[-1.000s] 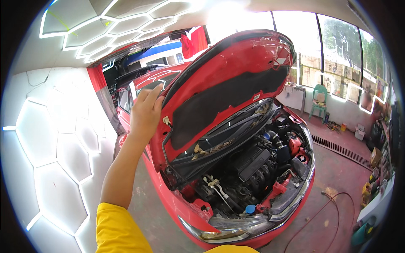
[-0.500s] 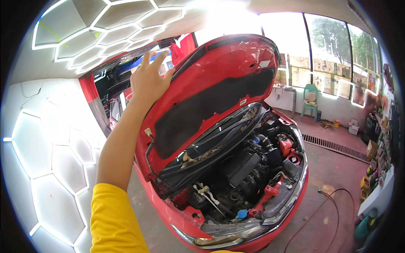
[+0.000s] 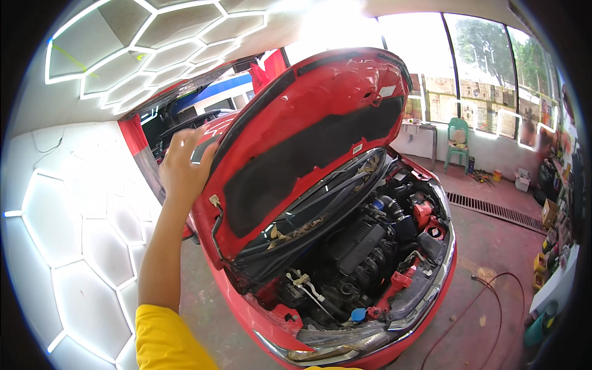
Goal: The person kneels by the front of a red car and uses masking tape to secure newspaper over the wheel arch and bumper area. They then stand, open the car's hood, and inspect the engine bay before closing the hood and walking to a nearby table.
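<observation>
1. Red hood [image 3: 308,154] stood raised, leaving the engine [image 3: 357,246] exposed beneath it.
2. My left hand [image 3: 186,169] was at the hood's left edge, fingers apart, perhaps for steadying; I couldn't tell whether they touched.
3. My right hand was out of view.

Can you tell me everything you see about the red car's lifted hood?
The hood is wide, shiny red and metal-looking, swung up so its underside shows. A dull black pad covers much of that underside, a dark strip runs along part of the rim, and a pale label sits near the upper right corner. It slants above the engine. The person's left grip is by its left edge; I can't tell whether they touch.
</observation>
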{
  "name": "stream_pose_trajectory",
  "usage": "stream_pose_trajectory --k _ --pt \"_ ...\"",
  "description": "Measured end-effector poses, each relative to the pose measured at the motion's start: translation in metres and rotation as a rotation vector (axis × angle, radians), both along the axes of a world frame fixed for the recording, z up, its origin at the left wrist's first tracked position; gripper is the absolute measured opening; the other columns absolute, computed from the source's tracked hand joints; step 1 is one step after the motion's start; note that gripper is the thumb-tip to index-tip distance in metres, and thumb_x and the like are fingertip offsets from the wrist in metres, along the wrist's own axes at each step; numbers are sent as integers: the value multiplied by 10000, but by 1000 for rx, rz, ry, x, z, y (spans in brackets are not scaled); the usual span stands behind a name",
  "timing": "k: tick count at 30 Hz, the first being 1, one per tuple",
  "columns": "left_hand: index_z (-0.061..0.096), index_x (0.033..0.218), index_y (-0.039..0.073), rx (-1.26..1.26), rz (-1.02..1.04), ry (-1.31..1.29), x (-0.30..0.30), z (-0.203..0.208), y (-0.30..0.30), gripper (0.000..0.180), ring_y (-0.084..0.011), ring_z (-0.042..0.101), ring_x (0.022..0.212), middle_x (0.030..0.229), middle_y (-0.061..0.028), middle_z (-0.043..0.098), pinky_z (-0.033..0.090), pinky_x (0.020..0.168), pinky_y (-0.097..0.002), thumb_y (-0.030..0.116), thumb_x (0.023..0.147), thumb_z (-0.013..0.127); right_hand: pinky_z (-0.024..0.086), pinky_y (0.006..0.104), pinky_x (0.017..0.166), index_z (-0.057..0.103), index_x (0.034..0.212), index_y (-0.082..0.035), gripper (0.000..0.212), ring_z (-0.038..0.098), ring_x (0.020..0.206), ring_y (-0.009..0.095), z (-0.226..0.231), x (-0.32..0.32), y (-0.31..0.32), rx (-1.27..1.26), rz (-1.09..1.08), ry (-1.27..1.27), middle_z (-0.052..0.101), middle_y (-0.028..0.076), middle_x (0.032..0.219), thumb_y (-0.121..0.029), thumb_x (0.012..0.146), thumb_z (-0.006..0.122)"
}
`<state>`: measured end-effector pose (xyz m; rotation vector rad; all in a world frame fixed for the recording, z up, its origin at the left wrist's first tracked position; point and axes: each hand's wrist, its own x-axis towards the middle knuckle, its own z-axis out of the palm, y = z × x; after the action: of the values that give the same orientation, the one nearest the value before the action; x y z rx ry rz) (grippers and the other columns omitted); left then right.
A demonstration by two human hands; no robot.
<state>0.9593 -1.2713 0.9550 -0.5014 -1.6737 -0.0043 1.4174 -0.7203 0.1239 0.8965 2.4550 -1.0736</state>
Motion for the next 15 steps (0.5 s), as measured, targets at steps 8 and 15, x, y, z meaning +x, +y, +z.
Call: stream_pose_trajectory --k 8,15 --pt "719 1316 149 4 20 -76 40 -33 -53 519 -280 725 917 1146 -82 705 587 777 -399 209 831 897 555 521 779 761 1146 -34 380 697 863 321 14 -30 5 -13 -61 132 765 161 932 -369 973 716" --pt "690 1340 166 3 -32 -78 1 21 22 521 -334 733 983 1189 -82 687 590 809 -450 297 862 850 547 432 658 767 1192 -51 364 670 716 241 9 -44 8 -18 -95 73 761 114 885 -336 966 746"
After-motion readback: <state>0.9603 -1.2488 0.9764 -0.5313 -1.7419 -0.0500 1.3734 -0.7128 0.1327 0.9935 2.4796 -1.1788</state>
